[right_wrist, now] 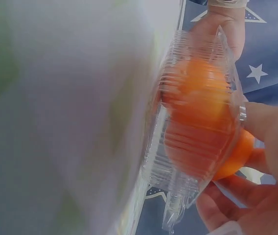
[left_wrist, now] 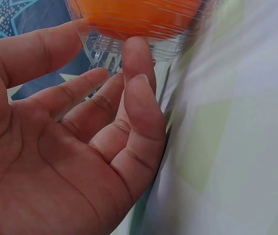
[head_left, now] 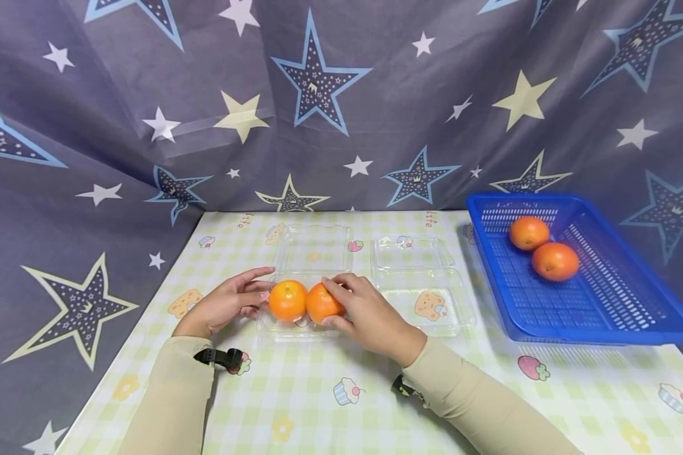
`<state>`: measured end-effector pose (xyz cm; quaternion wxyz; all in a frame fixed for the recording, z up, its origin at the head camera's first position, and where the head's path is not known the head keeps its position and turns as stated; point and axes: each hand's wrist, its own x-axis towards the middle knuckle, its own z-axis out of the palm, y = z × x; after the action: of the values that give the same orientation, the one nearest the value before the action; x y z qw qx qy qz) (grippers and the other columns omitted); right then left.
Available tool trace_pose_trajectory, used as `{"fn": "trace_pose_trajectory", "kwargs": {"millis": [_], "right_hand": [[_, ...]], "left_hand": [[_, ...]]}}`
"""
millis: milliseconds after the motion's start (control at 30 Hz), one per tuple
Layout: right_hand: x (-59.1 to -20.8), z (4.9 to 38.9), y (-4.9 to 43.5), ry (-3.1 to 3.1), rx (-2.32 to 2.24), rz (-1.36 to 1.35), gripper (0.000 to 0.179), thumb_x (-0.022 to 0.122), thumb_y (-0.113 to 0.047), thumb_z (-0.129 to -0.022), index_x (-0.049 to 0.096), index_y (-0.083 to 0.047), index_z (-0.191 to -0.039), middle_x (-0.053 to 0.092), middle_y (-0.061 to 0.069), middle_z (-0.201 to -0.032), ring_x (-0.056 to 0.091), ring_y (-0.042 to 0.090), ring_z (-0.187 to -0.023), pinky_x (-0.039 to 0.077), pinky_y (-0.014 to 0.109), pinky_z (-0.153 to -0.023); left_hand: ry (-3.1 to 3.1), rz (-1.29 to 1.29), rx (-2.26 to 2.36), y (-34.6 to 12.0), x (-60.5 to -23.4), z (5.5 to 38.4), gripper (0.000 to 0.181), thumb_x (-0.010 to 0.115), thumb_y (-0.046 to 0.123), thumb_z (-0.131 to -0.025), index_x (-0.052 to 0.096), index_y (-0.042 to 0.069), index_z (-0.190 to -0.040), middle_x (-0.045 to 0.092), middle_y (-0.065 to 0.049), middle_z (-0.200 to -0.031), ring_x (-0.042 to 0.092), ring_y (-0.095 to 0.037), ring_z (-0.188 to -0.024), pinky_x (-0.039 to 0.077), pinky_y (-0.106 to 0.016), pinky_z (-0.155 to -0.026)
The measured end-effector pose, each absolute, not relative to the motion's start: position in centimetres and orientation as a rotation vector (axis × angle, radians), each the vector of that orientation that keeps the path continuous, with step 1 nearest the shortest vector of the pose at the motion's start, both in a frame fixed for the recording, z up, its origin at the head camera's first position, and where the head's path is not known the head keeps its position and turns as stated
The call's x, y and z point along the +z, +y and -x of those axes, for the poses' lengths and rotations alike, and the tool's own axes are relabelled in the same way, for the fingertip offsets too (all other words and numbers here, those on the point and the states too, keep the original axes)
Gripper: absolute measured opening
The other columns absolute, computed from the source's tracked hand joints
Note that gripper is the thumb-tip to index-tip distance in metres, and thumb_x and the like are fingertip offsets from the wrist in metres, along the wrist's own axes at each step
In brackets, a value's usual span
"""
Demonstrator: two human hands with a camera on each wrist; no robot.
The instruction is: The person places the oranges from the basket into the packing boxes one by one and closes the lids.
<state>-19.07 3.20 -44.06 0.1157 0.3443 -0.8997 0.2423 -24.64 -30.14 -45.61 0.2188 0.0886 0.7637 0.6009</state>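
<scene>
You are grasping the right-hand orange (head_left: 322, 304) with your right hand (head_left: 375, 316), your thumb and fingers curling round it. This orange is sitting at the base (head_left: 296, 335) of the nearer-left clear container, and in the right wrist view part of it is bulging above the rim. The left-hand orange (head_left: 288, 301) is resting in the same base, just beside the other one. Your left hand (head_left: 227, 303) is not grasping anything; its fingers are reaching loosely to the left wall of the base and appear to be touching it. The container's lid (head_left: 315, 246) is lying open on the far side of the base.

To the right, a second clear container (head_left: 395, 303) is standing open on the surface (head_left: 296, 392), its lid also folding away from you. Further right, a blue basket (head_left: 506, 303) is holding two more oranges (head_left: 555, 261), one lying close against the other. A checked, printed cloth is covering the surface, and a star-patterned curtain (head_left: 319, 158) is hanging behind it. You are wearing pale sleeves (head_left: 173, 392) and dark wrist straps (head_left: 219, 357).
</scene>
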Motion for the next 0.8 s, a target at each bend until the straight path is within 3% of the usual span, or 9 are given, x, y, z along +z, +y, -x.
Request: {"fn": "trace_pose_trajectory", "kwargs": {"millis": [800], "right_hand": [[-44.17,19.14,3.14,-2.654,0.614,-1.041,0.056,0.070,-0.038,-0.099,0.059,-0.010,-0.146,0.061,0.008,-0.137,0.058,0.025,-0.121,0.049,0.041,-0.108]], "left_hand": [[2.111,-0.255,1.665,-30.31,-45.94,24.82,0.073,0.067,0.014,-0.101,0.029,0.009,-0.163,0.041,-0.023,-0.160,0.069,-0.014,-0.096,0.060,-0.029,-0.076]]}}
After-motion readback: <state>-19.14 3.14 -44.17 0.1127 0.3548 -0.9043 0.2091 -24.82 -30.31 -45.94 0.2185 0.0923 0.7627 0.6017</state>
